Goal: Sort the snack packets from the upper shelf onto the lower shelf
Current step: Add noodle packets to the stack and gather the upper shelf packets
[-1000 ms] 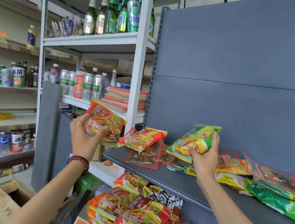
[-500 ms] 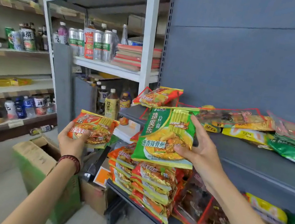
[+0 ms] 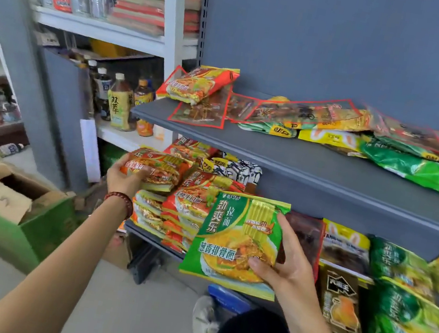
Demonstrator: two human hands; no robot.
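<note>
Grey shop shelving (image 3: 347, 57) fills the view, a cardboard box (image 3: 4, 194) on the floor (image 3: 129, 314) far left. Left hand (image 3: 123, 176) grips an orange packet (image 3: 155, 170) at the top of the orange stack (image 3: 176, 211) on the lower shelf (image 3: 143, 234); set askew, it could slide off that uneven pile. Right hand (image 3: 290, 262) holds a green packet (image 3: 235, 238) by its edge, in mid-air before the orange stack; a loose pinch may drop it, or misplace it short of the green pile (image 3: 405, 313) further right.

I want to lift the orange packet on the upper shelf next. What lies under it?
The orange packet rests on a clear red-edged packet of brown snacks, flat on the upper shelf. Whether anything else lies beneath is covered.
</note>
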